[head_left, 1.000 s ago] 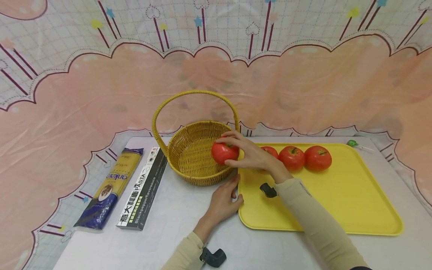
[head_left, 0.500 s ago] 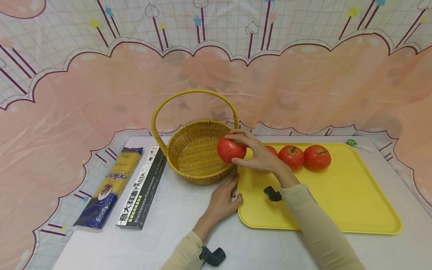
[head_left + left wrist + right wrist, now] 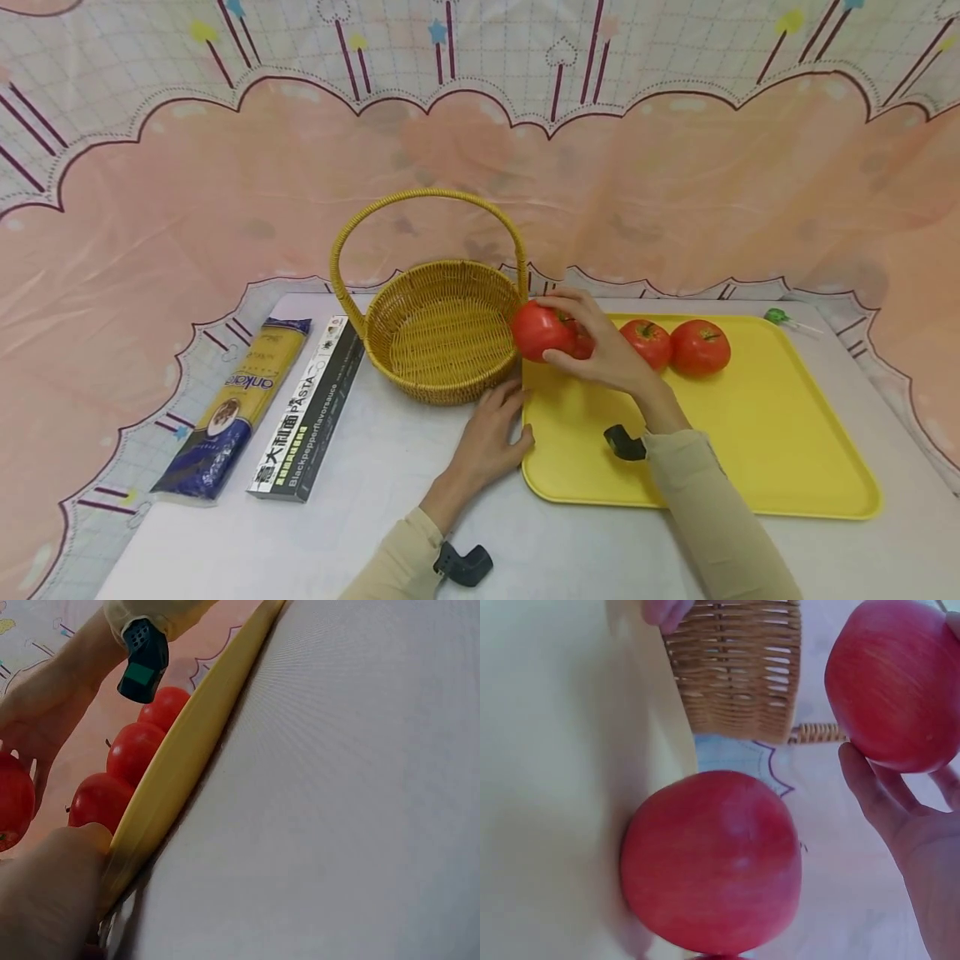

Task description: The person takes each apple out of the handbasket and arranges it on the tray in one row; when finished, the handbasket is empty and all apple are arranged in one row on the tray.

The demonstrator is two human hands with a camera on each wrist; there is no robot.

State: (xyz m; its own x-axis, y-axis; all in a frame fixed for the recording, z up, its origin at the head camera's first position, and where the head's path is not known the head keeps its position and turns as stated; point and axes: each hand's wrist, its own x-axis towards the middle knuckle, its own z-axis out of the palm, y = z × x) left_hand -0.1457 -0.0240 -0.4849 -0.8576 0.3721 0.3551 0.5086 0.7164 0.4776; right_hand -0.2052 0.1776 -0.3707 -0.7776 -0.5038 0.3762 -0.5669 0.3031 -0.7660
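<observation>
In the head view my right hand (image 3: 600, 354) grips a red apple (image 3: 542, 331) between thumb and fingers, above the tray's back left corner and just right of the basket. Behind it, another apple (image 3: 712, 862) sits on the yellow tray (image 3: 675, 450), mostly hidden in the head view. Two more apples, a middle one (image 3: 647, 343) and a right one (image 3: 700, 347), stand beside it in a row. My left hand (image 3: 483, 446) rests at the tray's left edge, its thumb touching the rim and its fingertips close to the wicker basket (image 3: 442, 392), which has nothing inside.
Left of the basket lie a black and white pasta box (image 3: 307, 417) and a blue and yellow pasta packet (image 3: 232, 417). A small green-topped stick (image 3: 777, 316) lies behind the tray's right corner. A patterned cloth (image 3: 420, 150) hangs behind the white table (image 3: 360, 500).
My right hand has moved right with the apple, from over the basket's right rim to above the tray. The left hand stays at the tray edge. The head view has shifted slightly.
</observation>
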